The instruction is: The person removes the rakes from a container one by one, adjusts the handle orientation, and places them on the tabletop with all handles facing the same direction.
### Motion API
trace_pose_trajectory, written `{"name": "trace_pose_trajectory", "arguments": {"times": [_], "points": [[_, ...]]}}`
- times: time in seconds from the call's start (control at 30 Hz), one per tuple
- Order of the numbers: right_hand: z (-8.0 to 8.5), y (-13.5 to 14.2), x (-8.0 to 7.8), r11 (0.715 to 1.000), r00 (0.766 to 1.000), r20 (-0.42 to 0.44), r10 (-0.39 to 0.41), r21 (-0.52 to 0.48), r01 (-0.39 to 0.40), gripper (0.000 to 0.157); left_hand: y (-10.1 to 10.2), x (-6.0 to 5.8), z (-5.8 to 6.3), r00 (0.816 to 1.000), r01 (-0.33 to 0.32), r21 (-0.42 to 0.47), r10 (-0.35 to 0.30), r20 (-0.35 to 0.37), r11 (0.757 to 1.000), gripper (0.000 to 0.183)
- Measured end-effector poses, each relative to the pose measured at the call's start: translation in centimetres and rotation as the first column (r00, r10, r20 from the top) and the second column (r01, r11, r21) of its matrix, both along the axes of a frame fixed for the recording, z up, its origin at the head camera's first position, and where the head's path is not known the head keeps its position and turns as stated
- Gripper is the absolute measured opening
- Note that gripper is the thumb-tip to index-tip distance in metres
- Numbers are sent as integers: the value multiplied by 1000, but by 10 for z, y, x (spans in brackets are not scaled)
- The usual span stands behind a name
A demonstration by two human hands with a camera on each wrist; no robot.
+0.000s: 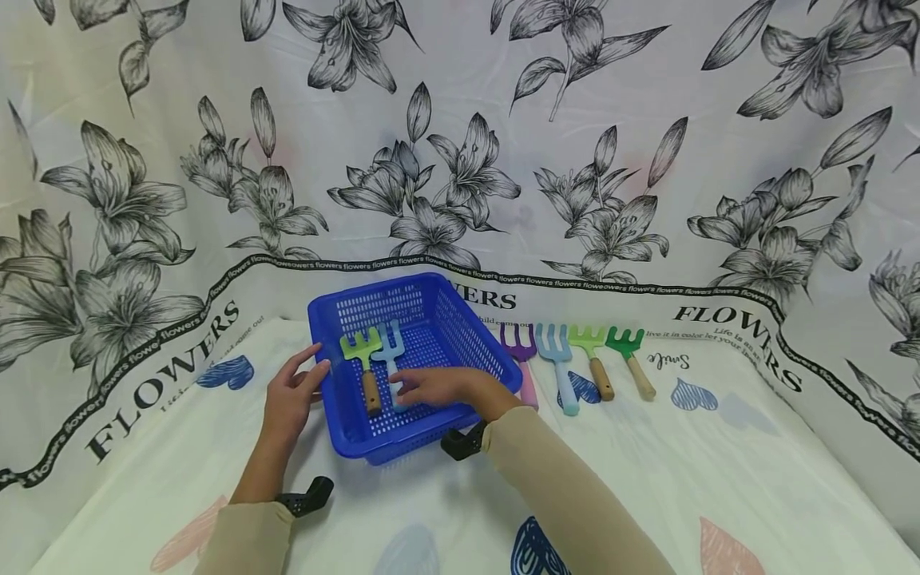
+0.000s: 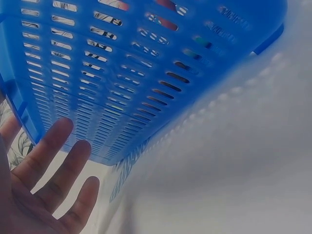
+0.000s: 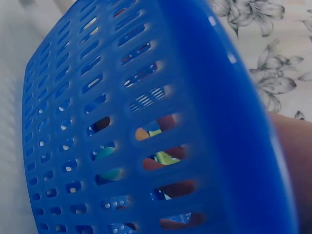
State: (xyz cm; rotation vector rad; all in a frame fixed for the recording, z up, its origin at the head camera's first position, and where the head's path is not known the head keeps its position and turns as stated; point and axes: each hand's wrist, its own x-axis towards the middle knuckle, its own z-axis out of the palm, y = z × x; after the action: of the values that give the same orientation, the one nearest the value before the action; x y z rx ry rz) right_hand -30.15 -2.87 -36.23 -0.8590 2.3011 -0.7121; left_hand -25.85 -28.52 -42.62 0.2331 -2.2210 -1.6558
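A blue plastic basket (image 1: pixel 391 443) with slotted walls stands in front of me. My left hand (image 1: pixel 286 399) holds its left rim between thumb and index finger. In the left wrist view the other fingers (image 2: pixel 68 165) spread straight along the outside wall. Reaching over the near right side, my right hand (image 1: pixel 438 386) is inside the basket and pinches the handle of a light blue hand fork (image 1: pixel 390 345). Left of that fork lies a light green hand fork (image 1: pixel 370 375) with a wooden handle. In the right wrist view the basket wall (image 3: pixel 204 122) mostly hides the right hand.
Right of the basket, several hand forks lie in a row: a purple one (image 1: pixel 519 343) with a pink handle, partly hidden by the basket, a light blue one (image 1: pixel 563 375), a light green one (image 1: pixel 598 371) and a dark green one (image 1: pixel 636 367). A floral cloth (image 1: pixel 611 144) hangs behind.
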Motion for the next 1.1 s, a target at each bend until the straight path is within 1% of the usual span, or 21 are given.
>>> {"name": "trace_pose_trajectory", "arguments": {"times": [0.23, 0.47, 0.57, 0.7, 0.83, 0.93, 1.1], "points": [[0, -3, 2, 1000, 999, -34, 18, 1, -18, 51, 0, 3, 3, 1000, -7, -4, 7, 11, 1000, 60], [1, -4, 2, 994, 996, -41, 84, 74, -81, 57, 1, 4, 3, 1000, -2, 5, 2, 17, 1000, 59], [1, -4, 3, 993, 996, -27, 86, 85, -84, 58, 1, 4, 3, 1000, -3, 2, 3, 16, 1000, 60], [3, -4, 5, 996, 999, -37, 37, 80, -34, 58, 1, 3, 3, 1000, -7, -4, 7, 17, 1000, 61], [3, -3, 6, 997, 995, -99, -20, 78, 28, 57, 1, 3, 2, 1000, -5, -4, 5, 11, 1000, 60], [2, -3, 6, 996, 989, -143, -35, 75, 46, 56, 1, 3, 1, 1000, -4, -3, 4, 10, 1000, 59], [3, -2, 5, 996, 981, -187, -49, 67, 62, 52, 2, 4, 1, 1000, -7, -2, 7, 16, 1000, 59]]}}
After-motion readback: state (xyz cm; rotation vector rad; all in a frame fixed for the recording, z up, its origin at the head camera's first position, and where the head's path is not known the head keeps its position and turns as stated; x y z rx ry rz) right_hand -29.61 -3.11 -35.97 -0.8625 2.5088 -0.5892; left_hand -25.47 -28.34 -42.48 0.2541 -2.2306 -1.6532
